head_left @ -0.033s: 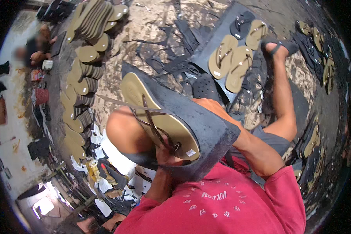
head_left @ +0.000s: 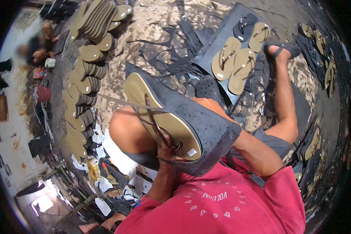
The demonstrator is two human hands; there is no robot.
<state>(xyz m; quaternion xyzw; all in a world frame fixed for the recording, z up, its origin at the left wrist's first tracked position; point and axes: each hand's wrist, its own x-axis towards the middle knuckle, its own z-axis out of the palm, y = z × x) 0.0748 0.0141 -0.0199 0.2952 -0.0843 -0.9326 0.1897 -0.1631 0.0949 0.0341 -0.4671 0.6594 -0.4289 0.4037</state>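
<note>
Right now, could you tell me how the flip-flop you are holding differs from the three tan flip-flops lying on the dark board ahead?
The held flip-flop is up off the ground on a dark slab, gripped at its heel end by a hand; the three tan flip-flops lie flat on the dark board, untouched. The held one stands alone; the three lie side by side. All have tan soles and dark straps.

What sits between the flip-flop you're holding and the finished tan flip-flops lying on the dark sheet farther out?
In the head view, a black perforated sandal sole lies between the held tan flip-flop and the tan flip-flops on the dark sheet, with black rubber scraps around.
</note>
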